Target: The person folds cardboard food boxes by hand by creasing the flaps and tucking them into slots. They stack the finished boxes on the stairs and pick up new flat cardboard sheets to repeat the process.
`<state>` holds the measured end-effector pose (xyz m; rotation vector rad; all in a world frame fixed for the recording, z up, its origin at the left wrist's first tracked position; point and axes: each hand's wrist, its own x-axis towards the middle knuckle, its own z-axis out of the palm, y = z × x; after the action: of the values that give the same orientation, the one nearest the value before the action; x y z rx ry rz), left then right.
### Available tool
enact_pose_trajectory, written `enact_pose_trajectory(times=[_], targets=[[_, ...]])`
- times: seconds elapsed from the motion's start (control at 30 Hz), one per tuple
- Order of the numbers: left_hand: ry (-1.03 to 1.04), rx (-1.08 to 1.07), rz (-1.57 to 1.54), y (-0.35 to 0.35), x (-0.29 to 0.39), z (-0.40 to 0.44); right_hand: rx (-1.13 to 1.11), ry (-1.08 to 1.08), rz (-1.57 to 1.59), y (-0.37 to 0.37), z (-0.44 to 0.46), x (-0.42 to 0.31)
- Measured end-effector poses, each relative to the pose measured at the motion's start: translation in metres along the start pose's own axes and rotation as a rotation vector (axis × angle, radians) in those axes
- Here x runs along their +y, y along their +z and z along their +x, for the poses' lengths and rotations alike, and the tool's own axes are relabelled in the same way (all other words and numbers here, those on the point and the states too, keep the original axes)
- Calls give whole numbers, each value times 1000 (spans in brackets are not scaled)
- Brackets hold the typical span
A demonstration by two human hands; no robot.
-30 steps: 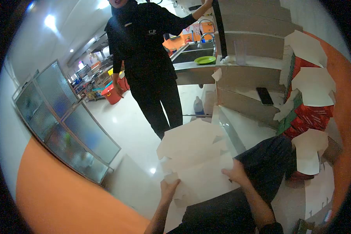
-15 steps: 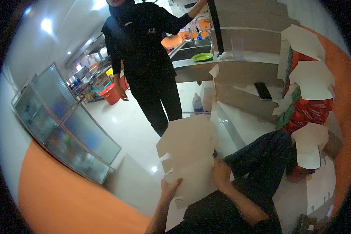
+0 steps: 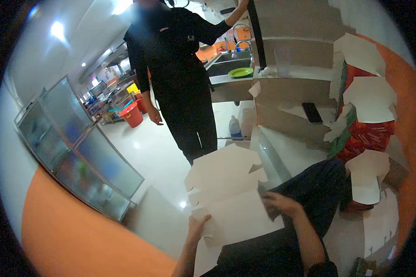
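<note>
A flat, pale cardboard box blank (image 3: pixel 226 184) with cut flaps and a fold line across it rests over my lap. My left hand (image 3: pixel 198 227) grips its lower left edge, thumb on top. By the right edge, my right hand (image 3: pixel 284 204) has its fingers curled around a small dark object, blurred and partly hidden, whose kind I cannot make out. On that side the blank's flaps stick out, one at the upper right and one at the lower right.
A person in dark clothes (image 3: pixel 178 78) stands ahead, one hand on a black post (image 3: pixel 255 32). Right are stair-like steps (image 3: pixel 291 87) with a phone (image 3: pixel 312 113), and folded white boxes (image 3: pixel 370 99) on red packs (image 3: pixel 367 136). Behind are a sink, a green plate (image 3: pixel 241 73) and red buckets (image 3: pixel 132 114).
My right hand has moved right and slightly down, off the blank's face to beside its edge. Flaps on the blank's right side now show spread out. My left hand keeps its grip.
</note>
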<state>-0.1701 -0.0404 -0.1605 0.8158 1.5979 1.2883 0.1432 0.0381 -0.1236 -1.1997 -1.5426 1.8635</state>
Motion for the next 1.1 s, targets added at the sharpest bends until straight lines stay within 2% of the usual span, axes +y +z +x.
enact_pose_trajectory(times=[0.07,0.17,0.27,0.37,0.5,0.53,0.73,0.83,0.93,1.03,1.07,1.1], targets=[[9,-34,8,-5,-10,10,-95,113,3,6,4,-11],[45,-66,42,-11,-12,20,-126,78,-203,19,12,-21],[66,-74,25,-18,-10,17,27,-60,-315,31,28,3],[89,-92,31,-17,0,14,235,-109,-383,43,40,26],[99,-106,77,-24,-10,21,405,-288,-489,56,31,25],[87,-99,78,-23,-11,22,363,-297,-357,55,34,29],[96,-75,36,-13,0,13,467,-296,-521,59,25,22],[78,-94,56,-15,1,14,491,-357,-457,63,29,29],[80,-73,103,-15,-3,20,291,-126,-337,45,5,-1],[107,-43,163,-6,5,8,351,-182,-313,21,1,23],[111,-39,169,-2,10,4,353,-145,-101,21,-3,27],[115,-34,172,1,12,3,359,-156,-168,22,-7,24]])
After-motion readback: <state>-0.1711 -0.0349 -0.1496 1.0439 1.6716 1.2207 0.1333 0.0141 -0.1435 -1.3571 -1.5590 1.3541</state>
